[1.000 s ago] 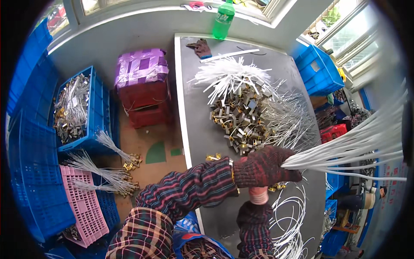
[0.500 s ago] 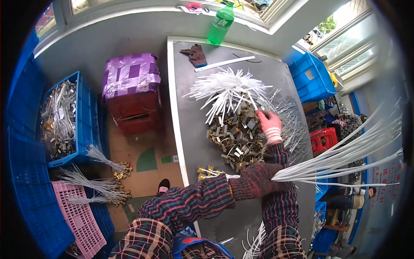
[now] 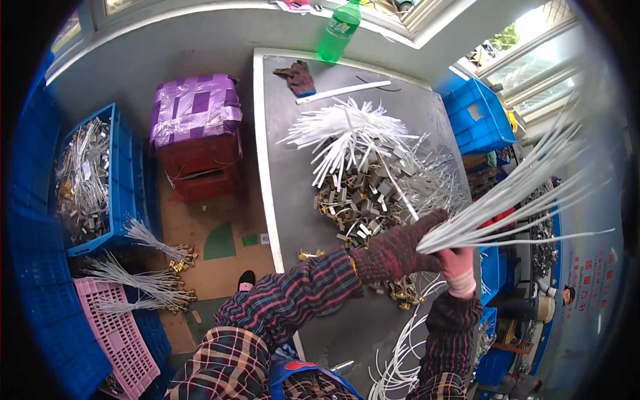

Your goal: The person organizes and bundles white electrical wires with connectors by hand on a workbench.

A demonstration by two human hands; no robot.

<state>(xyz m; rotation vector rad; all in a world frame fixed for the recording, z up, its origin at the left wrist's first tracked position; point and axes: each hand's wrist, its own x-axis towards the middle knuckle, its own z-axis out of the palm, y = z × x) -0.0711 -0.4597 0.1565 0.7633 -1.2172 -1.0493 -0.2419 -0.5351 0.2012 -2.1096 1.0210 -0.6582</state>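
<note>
Head view: one grey bench is crossed over its right edge by one fanned white strand bundle, gripped at its gathered end by the left hand, judged liable to be spilled if that grip is slackened beside the right hand, whose closure cannot be told.

The person's gloved left hand, at centre, is mottled maroon and black; the gloved right hand is pink, whitish at the wrist. The thin plastic wire bundle is white. Dark cloth sleeve at lower centre: red and bluish stripes. Lower left, the perforated plastic basket is pink.
</note>
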